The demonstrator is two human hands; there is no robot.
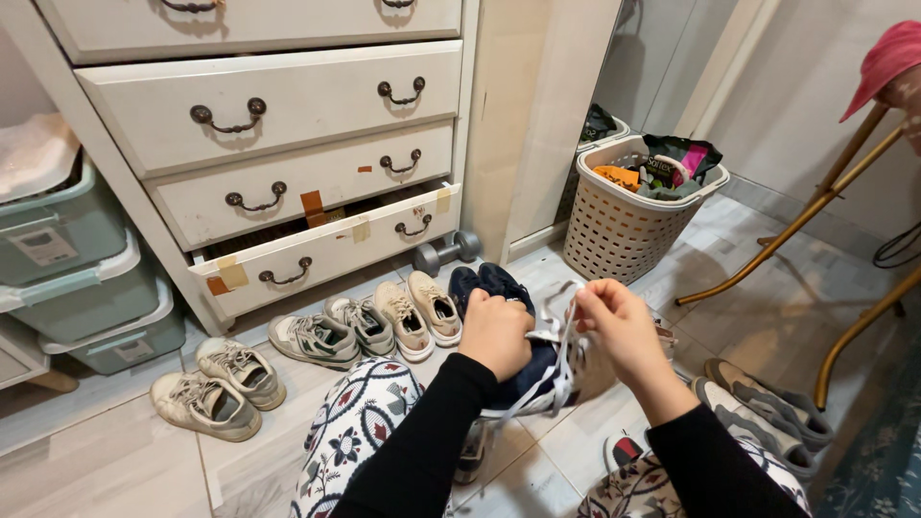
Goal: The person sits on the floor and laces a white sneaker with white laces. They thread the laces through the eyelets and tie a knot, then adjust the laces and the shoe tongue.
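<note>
Your left hand (495, 333) is closed in a fist on the top of a navy shoe (530, 376), held above your knees. Your right hand (620, 324) is pinched shut on the white laces (561, 338), which run taut from the fingers down to the shoe. Most of the shoe is hidden behind both hands; its toe and sole cannot be made out.

Just beyond the hands, a second navy shoe (484, 285) sits on the floor, partly covered by your left hand. Left of it stand a beige pair (419, 312), a white and green pair (333, 333), and a worn cream pair (219, 387) nearer the frame edge. A grey pair (763, 414) lies to your right, partly cut off by your sleeve. A dark item under your left forearm is too hidden to identify.

The floor (115, 460) is pale tile. A grey dumbbell (445, 251) rests at the foot of a white dresser (288, 96), whose lowest drawer (326, 251) hangs open and carries tape patches. Teal bins (82, 288) are stacked at left, cut off by the frame. A cream basket (624, 225) of clothes stands by the wall, beside brass legs (796, 225) of some furniture whose top lies out of view.
</note>
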